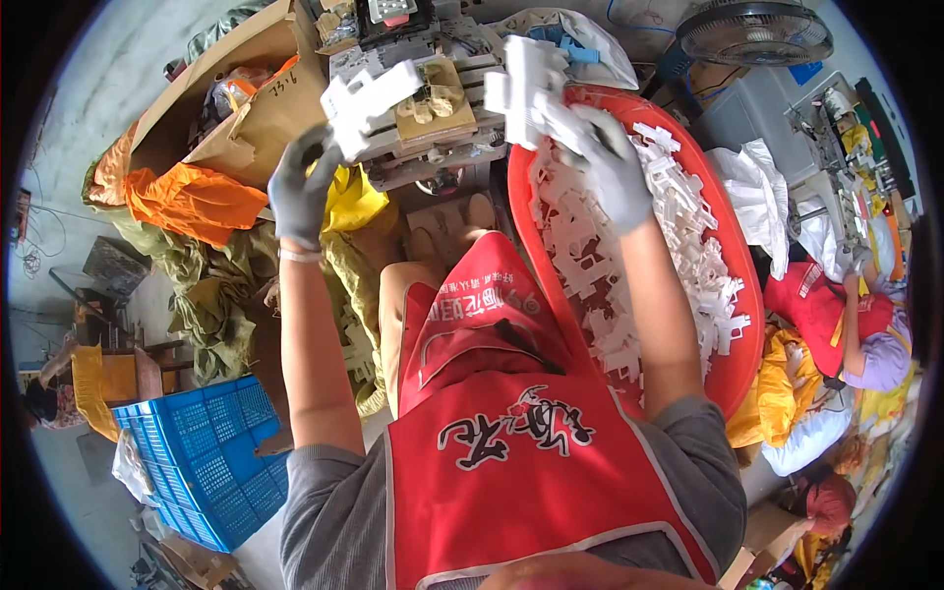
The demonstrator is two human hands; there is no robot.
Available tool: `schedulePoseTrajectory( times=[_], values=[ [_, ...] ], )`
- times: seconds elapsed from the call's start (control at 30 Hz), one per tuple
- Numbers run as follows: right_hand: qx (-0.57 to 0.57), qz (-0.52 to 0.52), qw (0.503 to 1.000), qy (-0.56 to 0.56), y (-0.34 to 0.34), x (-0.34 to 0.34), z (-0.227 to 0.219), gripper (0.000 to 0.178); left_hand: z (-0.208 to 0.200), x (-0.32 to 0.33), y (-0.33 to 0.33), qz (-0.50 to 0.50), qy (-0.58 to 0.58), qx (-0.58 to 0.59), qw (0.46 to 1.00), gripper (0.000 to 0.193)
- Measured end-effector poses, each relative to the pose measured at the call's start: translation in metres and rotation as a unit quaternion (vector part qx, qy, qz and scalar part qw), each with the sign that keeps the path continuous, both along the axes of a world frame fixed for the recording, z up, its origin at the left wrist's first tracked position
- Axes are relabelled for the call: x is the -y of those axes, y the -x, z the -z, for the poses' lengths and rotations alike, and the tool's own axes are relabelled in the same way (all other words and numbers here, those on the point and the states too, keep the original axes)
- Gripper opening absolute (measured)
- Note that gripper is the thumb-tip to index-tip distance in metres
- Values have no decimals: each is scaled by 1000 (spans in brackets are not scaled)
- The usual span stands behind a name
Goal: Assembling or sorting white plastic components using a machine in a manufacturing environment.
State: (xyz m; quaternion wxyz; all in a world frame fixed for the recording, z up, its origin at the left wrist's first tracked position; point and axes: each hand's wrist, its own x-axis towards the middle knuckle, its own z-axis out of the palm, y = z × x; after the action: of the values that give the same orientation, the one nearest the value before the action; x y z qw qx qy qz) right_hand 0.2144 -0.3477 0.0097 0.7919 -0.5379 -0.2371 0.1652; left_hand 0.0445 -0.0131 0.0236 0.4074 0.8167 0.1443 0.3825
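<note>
My left hand (303,192), in a grey work glove, is closed on a white plastic part (366,103) held up at the left side of the machine table. My right hand (612,172), gloved too, grips several white plastic pieces (531,93) over the far rim of a large red tub (744,369). Loose white plastic parts (678,216) of the same sort are heaped in that tub. Between my hands, a tan block fixture (435,103) sits on the metal machine table (393,175). Bright light washes out the finer shape of the held pieces.
Left of me stand an open cardboard box (261,118), orange cloth (192,205), olive sacks (211,305) and a blue plastic crate (211,462). A fan (755,34) is at the far right. A co-worker in red and purple (836,324) sits at another bench on the right.
</note>
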Motion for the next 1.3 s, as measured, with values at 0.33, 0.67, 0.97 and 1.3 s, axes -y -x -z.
schedulePoseTrajectory(
  times=[0.33, 0.67, 0.97, 1.3],
  values=[
    [125, -117, 944, 281, -30, -92, -38, 30, 73, 8, 174, -149, 215, -30, 965, 26],
    [177, 66, 913, 361, -24, 23, 70, 44, 193, -13, 248, -232, 119, -211, 942, 36],
    [129, -18, 739, 661, 54, 128, 262, 37, 234, -18, 256, -163, 227, -287, 916, 36],
    [245, 15, 530, 812, 1, 93, 400, 40, 190, 30, 205, -73, 65, -322, 942, 26]
  ],
)
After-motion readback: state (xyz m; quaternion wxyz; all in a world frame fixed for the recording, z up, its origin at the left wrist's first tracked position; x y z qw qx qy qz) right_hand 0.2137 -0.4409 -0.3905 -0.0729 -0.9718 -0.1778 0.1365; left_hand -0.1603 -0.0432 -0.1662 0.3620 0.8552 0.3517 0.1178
